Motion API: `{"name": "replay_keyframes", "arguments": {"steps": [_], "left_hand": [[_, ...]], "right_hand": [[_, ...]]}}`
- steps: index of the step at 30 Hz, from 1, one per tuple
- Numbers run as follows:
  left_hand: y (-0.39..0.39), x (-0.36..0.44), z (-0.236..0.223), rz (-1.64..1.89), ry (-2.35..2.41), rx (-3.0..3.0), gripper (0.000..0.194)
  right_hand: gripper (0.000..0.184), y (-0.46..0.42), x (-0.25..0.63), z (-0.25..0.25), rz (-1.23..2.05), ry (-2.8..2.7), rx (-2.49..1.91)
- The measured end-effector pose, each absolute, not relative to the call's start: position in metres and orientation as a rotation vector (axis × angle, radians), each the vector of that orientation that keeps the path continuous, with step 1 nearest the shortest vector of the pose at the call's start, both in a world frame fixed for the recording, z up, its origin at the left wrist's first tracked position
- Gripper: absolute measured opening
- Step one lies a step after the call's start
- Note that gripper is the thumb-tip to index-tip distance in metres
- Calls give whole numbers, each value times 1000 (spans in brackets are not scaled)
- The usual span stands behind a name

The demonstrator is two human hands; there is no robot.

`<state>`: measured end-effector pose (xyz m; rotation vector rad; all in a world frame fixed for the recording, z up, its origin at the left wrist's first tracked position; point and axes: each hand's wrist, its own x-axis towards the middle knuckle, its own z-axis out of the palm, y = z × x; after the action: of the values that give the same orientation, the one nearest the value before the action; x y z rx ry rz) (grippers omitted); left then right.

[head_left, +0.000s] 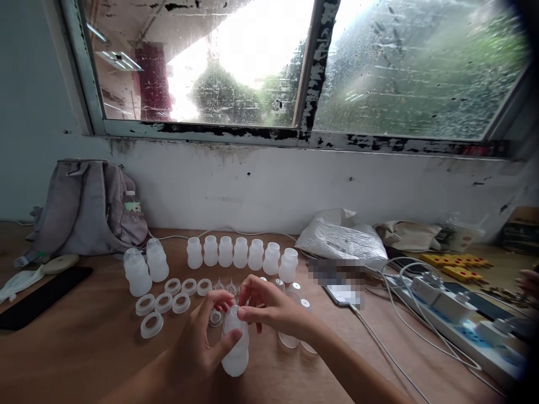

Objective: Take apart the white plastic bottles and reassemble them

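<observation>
- How is the bottle [236, 353] held?
- It is clasped upright, slightly tilted, by the left hand [197, 339], which is curled part open around its side, with the thumb laid across the front.
- And the right hand [269, 306]?
- It is half closed, its thumb and bent fingers brought to the bottle's top. Whether anything is pinched there cannot be told.
- Where is the bottle placed?
- Low over the counter [88, 365]; contact with its base cannot be made out.
- What is set around it?
- Open bottles [241, 252] are lined up behind it, and rings [151, 335] are grouped to its left.
- What is obscured?
- Teats [218, 285] behind it are partly covered by the hands, clear caps [288, 340] to its right by the right forearm. The phone [343, 297] farther right is partly pixelated.
</observation>
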<state>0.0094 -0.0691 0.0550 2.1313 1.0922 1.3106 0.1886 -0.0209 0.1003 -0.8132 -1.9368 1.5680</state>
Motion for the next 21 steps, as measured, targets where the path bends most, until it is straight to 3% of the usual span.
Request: {"name": "replay_keyframes", "arguments": {"steps": [5, 14, 21], "left_hand": [[-66, 2, 84, 1183, 1138, 2365, 23], [-6, -86, 129, 1334, 1880, 2594, 30], [38, -114, 120, 938, 2231, 2669, 32]], "right_hand": [[34, -17, 193, 96, 1537, -1952, -759], [31, -9, 195, 93, 1448, -1979, -870], [29, -17, 185, 78, 1338, -2172, -961]]}}
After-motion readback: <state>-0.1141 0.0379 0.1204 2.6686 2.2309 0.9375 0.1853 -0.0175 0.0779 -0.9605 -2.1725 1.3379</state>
